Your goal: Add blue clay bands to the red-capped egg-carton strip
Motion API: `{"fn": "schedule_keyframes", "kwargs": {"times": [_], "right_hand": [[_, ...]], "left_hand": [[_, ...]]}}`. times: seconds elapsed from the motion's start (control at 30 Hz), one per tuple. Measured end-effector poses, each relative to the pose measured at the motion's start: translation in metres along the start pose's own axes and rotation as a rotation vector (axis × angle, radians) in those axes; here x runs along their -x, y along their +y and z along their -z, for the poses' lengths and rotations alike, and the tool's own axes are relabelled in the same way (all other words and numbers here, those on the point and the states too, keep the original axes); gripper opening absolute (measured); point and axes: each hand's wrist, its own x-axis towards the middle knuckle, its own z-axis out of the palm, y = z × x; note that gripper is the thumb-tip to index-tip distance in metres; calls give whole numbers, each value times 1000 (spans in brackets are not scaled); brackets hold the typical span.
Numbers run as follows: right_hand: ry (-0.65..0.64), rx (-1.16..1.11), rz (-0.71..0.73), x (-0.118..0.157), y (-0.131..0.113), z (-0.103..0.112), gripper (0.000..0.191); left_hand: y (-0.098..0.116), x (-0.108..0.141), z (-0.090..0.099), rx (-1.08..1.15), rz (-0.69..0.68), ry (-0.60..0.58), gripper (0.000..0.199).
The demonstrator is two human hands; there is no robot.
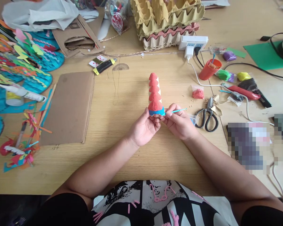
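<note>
My left hand (143,129) is closed on the lower end of a tall scalloped craft piece (155,89), which looks like a strip of egg carton. Red clay covers most of its front, cream edges show along the sides, and a blue band runs round the bottom. Between the thumb and fingers of my right hand (181,125) is a thin light-blue clay tool (180,110), its near end at the blue band. The fingertips of both hands meet under the piece, partly hidden. A small clear packet (193,119) with something blue lies beside my right hand.
Black-handled scissors (207,117), a red clay packet (197,92) and a red cup (209,69) lie or stand to the right. A white cable (214,85) runs from the power strip (193,41). Egg trays (167,18) are stacked behind; cardboard (67,106) lies left.
</note>
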Motion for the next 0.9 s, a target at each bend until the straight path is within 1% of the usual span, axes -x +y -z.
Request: {"fn": "schedule_keyframes", "kwargs": {"times": [0.27, 0.4, 0.5, 0.6, 0.67, 0.8, 0.9], "right_hand": [[21, -30, -29, 0, -1, 0, 37], [49, -49, -24, -1, -1, -1, 38], [44, -64, -27, -1, -1, -1, 36], [9, -105, -51, -1, -3, -1, 35], [-10, -127, -66, 0, -3, -1, 36], [1, -70, -62, -1, -3, -2, 39], [18, -70, -52, -1, -2, -3, 40]], "left_hand": [[-1, 1, 0, -29, -23, 20, 39], [-1, 1, -1, -36, -15, 29, 41], [-2, 2, -2, -32, -1, 24, 43], [-1, 3, -4, -13, 2, 17, 42], [-1, 3, -4, -12, 8, 35, 41], [-1, 2, -5, -11, 19, 84, 38], [-2, 2, -5, -16, 17, 75, 38]]}}
